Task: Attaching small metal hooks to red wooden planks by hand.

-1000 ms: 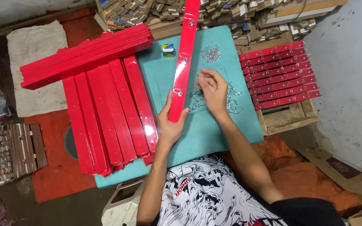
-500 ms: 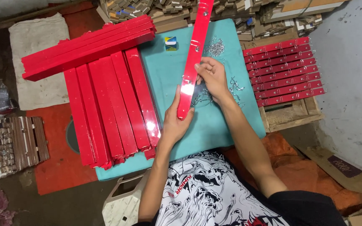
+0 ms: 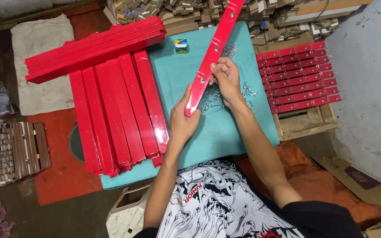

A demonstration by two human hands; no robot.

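The teal table (image 3: 225, 132) carries most of the scene: a row of long red strips (image 3: 115, 114) lies along its left half, a second bundle of red strips (image 3: 93, 46) rests crosswise on their far ends, and a rack of finished red strips (image 3: 298, 77) with wire hooks sits on a wooden crate (image 3: 305, 123) just off the right edge. Above the middle of the table the person holds a single red strip (image 3: 212, 55). Its long axis runs on a slant, near end low by the left hand (image 3: 182, 119), far end pointing up and to the right past the table's far edge. The left hand is closed around the near end, thumb over the glossy face. The right hand (image 3: 225, 79) pinches at the strip's right edge about a third of the way up, beside a small wire hook (image 3: 203, 80); its fingers are drawn narrow (whether they hold a hook I cannot tell). A loose pile of wire hooks (image 3: 219, 99) lies on the table under that hand, and a small blue and yellow box (image 3: 181, 46) stands near the far edge. To do this well, I judge the left hand should keep the strip from twisting while the right works squarely at each hole
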